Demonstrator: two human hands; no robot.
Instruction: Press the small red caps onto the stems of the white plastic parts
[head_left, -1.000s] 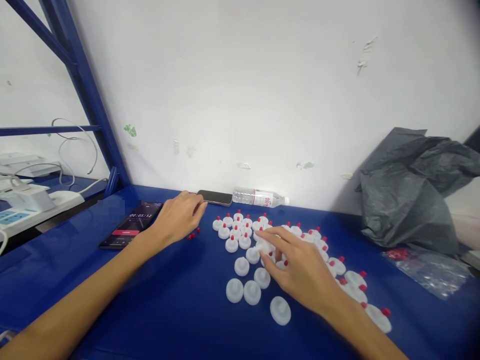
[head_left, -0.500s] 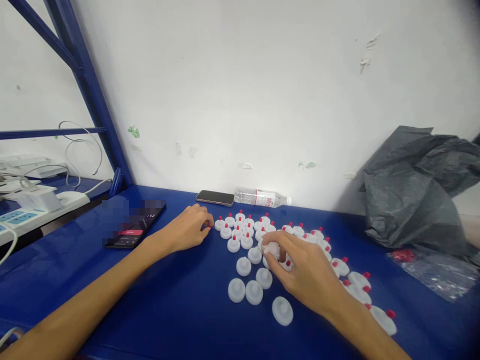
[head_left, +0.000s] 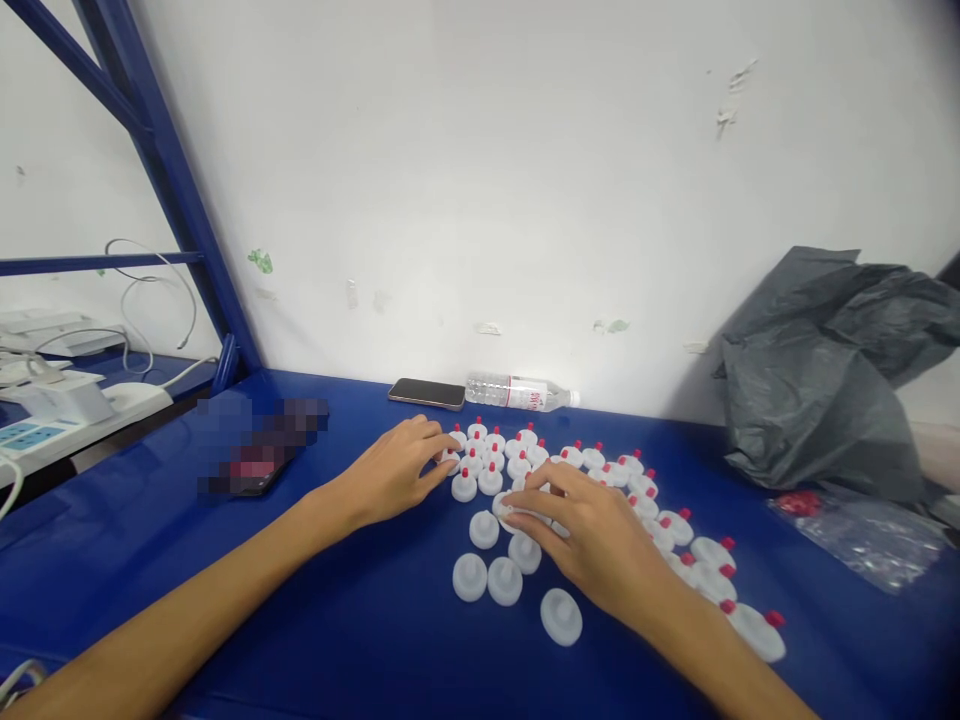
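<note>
Several white round plastic caps lie on the blue tabletop point(head_left: 360, 620). Many carry small red tips, like this upright red-tipped cap point(head_left: 464, 486); others in front are plain, such as this plain white cap point(head_left: 470, 577). My left hand point(head_left: 405, 465) is at the left edge of the group, thumb and fingertips bent around a red-tipped cap, partly hidden by the fingers. Over the middle of the group, my right hand point(head_left: 592, 525) has its thumb and fingertips closed on a plain white cap point(head_left: 508, 513). Its palm and wrist hide some caps beneath.
Along the wall lie a phone point(head_left: 426, 393) and a clear bottle point(head_left: 517, 391) on its side. A second, partly blurred phone point(head_left: 259, 480) is at left, near a power strip point(head_left: 90, 425). At right are a grey plastic bag point(head_left: 817, 370) and a clear bag point(head_left: 870, 535).
My left hand has moved right, onto the leftmost red-tipped caps. My right hand has shifted left, its fingertips now at a plain cap that stood uncovered before. The view has shifted slightly.
</note>
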